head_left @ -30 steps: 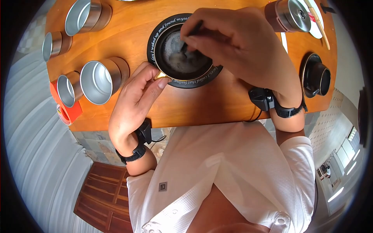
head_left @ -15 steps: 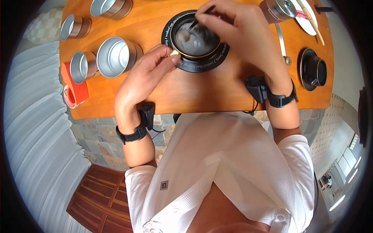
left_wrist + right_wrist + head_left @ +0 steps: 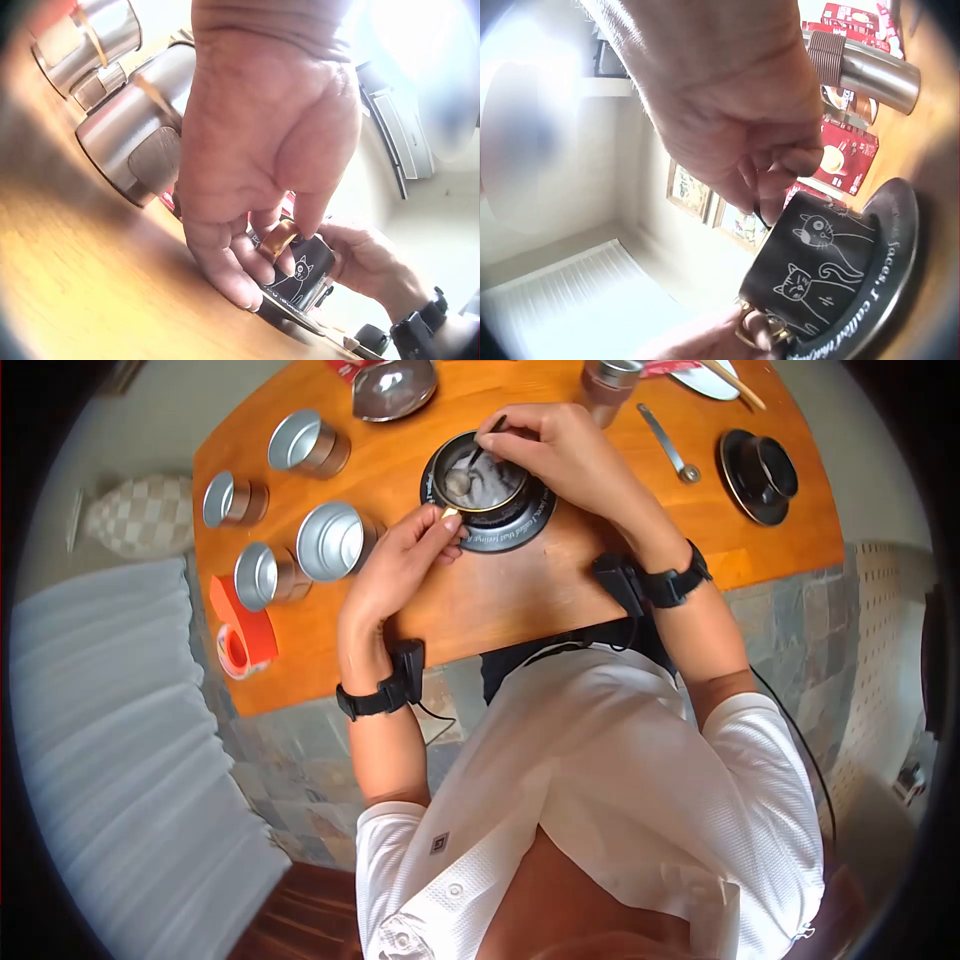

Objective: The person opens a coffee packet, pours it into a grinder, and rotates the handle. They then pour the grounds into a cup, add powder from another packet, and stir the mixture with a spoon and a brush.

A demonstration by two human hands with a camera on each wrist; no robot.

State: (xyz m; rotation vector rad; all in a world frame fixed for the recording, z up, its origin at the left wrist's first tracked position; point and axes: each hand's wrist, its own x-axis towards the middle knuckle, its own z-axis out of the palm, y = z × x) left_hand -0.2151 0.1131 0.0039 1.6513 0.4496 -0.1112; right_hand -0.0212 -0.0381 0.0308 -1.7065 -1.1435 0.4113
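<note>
A black cup [image 3: 810, 262] with white cat drawings stands on a black saucer [image 3: 500, 540] with white lettering. Its gold handle [image 3: 278, 238] is pinched by my left hand [image 3: 400, 565], between thumb and fingers. Above the rim, my right hand [image 3: 575, 460] pinches a thin dark stirrer [image 3: 489, 440], whose lower end is in the foamy liquid [image 3: 490, 482]. In the right wrist view most of the stirrer is hidden by the fingers and the cup wall.
Several metal cups [image 3: 330, 541] stand left of the black cup, beside an orange tape dispenser [image 3: 255, 632]. A metal bowl [image 3: 392, 388] is behind. To the right lie a long-handled metal spoon [image 3: 665, 440] and a second black cup [image 3: 776, 468] on its saucer. Red boxes [image 3: 847, 154] stand farther back.
The head view has shifted, showing more of the table's left and back. My right hand has moved the stirrer about inside the cup; my left hand has kept its hold on the handle.
</note>
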